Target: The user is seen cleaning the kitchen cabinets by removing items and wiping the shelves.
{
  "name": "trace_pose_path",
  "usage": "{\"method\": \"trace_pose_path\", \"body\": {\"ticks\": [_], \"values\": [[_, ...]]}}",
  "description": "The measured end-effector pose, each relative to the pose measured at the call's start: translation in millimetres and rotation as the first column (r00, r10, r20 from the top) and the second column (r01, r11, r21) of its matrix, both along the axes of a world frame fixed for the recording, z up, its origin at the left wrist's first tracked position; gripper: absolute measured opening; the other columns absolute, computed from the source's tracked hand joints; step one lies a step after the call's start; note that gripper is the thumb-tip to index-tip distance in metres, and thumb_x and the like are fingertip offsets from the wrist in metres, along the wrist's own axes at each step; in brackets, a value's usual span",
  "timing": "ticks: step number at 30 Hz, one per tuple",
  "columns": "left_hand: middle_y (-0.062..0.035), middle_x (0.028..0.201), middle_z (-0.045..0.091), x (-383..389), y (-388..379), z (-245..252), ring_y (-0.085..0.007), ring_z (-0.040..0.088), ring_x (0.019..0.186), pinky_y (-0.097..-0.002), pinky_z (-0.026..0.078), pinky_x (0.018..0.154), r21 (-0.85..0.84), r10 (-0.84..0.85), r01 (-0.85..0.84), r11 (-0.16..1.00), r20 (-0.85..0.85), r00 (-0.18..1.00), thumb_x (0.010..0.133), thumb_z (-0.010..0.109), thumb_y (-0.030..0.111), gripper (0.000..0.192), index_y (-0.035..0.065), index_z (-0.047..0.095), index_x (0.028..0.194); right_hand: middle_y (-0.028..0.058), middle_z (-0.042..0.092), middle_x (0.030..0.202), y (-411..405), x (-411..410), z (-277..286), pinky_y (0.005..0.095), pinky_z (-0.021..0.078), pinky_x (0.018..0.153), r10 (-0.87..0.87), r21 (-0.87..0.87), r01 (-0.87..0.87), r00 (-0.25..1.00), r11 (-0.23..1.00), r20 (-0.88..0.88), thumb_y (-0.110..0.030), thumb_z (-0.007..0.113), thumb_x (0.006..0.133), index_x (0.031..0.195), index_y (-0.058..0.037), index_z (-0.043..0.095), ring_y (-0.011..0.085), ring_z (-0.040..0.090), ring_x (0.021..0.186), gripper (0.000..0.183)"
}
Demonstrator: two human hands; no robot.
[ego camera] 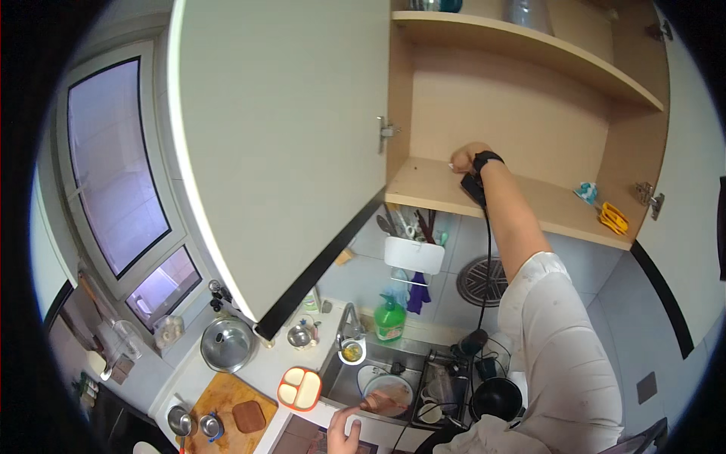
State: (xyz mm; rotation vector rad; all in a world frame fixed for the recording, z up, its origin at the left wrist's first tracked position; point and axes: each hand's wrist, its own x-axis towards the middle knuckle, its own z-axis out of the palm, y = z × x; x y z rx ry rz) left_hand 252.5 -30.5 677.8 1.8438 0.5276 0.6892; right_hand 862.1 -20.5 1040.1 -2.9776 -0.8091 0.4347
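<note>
My right hand (468,158) reaches into the open wall cabinet, fingers curled down against its lower shelf (550,196). A small white bit shows at its fingertips, but what it holds, if anything, is hidden. A black strap circles that wrist, with a black device (474,189) and a cable hanging below. On the shelf's right side lie a crumpled blue-and-white item (587,193) and a yellow plastic item (613,218). Low in the view, my left hand (344,432) has its fingers apart near the sink's front edge, beside a bowl (404,386) with something reddish-brown in it.
A wide cabinet door (272,125) swings out on the left. Below stand a green pump bottle (389,319), a faucet (347,326), a divided plate (299,389), a wooden cutting board (218,397), a glass lid (228,344) and a black pan (496,399).
</note>
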Motion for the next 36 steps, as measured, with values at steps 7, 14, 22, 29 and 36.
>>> {"method": "trace_pose_path", "body": {"ticks": [7, 14, 22, 29, 36], "values": [[-0.0171, 0.107, 0.06, -24, 10, -39, -0.0276, 0.057, 0.1, -0.0339, 0.043, 0.087, 0.015, -0.016, 0.016, 1.0, 0.052, 0.999, 0.087, 0.049, 0.005, 0.026, 0.0004, 0.056, 0.112, 0.0102, 0.059, 0.077, 33, 38, -11, 0.0358, 0.0417, 0.068, 0.243, 0.067, -0.236, 0.961, 0.969, -0.13, -0.011, 0.051, 0.078, 0.083, -0.0026, 0.062, 0.0195, 0.052, 0.07, 0.014], [-0.0173, 0.106, 0.06, -17, 7, -32, -0.0275, 0.056, 0.103, -0.0336, 0.042, 0.089, 0.02, -0.055, 0.055, 0.998, 0.026, 0.998, 0.089, 0.051, 0.01, 0.025, -0.0009, 0.055, 0.111, 0.0168, 0.066, 0.086, 72, -84, -17, 0.0389, 0.0472, 0.067, 0.684, -0.047, -0.713, 0.649, 0.699, 0.334, -0.012, 0.052, 0.075, 0.09, 0.0024, 0.064, 0.0289, 0.061, 0.075, 0.024], [-0.0153, 0.105, 0.059, -5, -9, -8, -0.0312, 0.057, 0.102, -0.0346, 0.043, 0.089, 0.015, -0.301, 0.303, 0.953, -0.085, 0.95, 0.083, 0.054, 0.005, 0.028, 0.0032, 0.057, 0.11, 0.0184, 0.06, 0.091, 15, -213, -63, 0.0407, 0.0458, 0.077, 0.529, 0.305, -0.811, 0.564, 0.499, 0.634, -0.007, 0.055, 0.075, 0.086, -0.0006, 0.062, 0.0347, 0.056, 0.089, 0.014], [-0.0178, 0.105, 0.057, 2, -10, -7, -0.0333, 0.054, 0.101, -0.0358, 0.043, 0.087, 0.098, -0.404, 0.407, 0.908, -0.053, 0.913, 0.085, 0.053, 0.009, 0.029, 0.0055, 0.056, 0.114, 0.0141, 0.055, 0.085, -13, -251, -109, 0.0425, 0.0475, 0.068, 0.312, 0.272, -0.882, 0.402, 0.384, 0.861, -0.006, 0.053, 0.08, 0.082, -0.0039, 0.059, 0.0331, 0.057, 0.078, 0.007], [-0.0136, 0.094, 0.062, -19, -9, -32, -0.022, 0.063, 0.078, -0.0312, 0.05, 0.068, 0.015, -0.292, 0.293, 0.956, -0.046, 0.955, 0.084, 0.053, 0.006, 0.028, 0.0053, 0.058, 0.112, 0.0126, 0.057, 0.094, 2, -263, -284, 0.0384, 0.0469, 0.075, 0.597, 0.524, -0.778, 0.614, 0.346, 0.516, -0.005, 0.058, 0.079, 0.09, -0.0047, 0.06, 0.0321, 0.057, 0.091, 0.012]]}}
